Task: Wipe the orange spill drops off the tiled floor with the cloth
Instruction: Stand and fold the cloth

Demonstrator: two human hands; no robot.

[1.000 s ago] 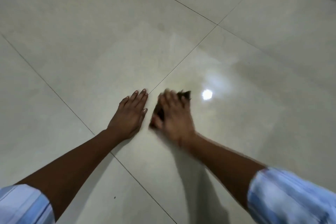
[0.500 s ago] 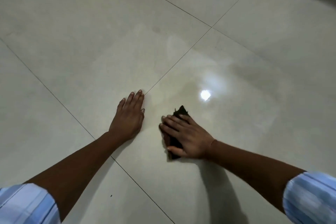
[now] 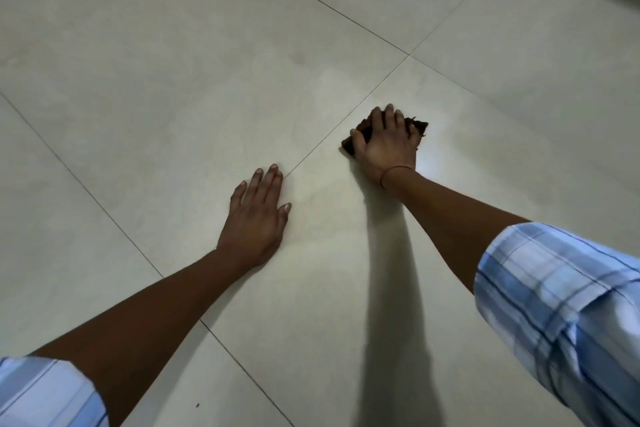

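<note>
Right hand (image 3: 386, 146), fingers curled over dark cloth (image 3: 419, 125), presses it to tiled floor (image 3: 138, 87). Left hand (image 3: 256, 218) lies flat nearby, fingers straight, holding nothing.

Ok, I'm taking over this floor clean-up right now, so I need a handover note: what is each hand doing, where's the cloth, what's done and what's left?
Left hand: rests flat on the pale glossy tiled floor, fingers straight.
Right hand: fingers curled over the dark brown crumpled cloth, pressing it on the floor just right of a grout line, ahead of the left hand.
Done: no orange drops show on the visible tiles.
Left: the patch under the cloth and hand is hidden. Lift, check it, and probably give one more pass if anything remains.
</note>
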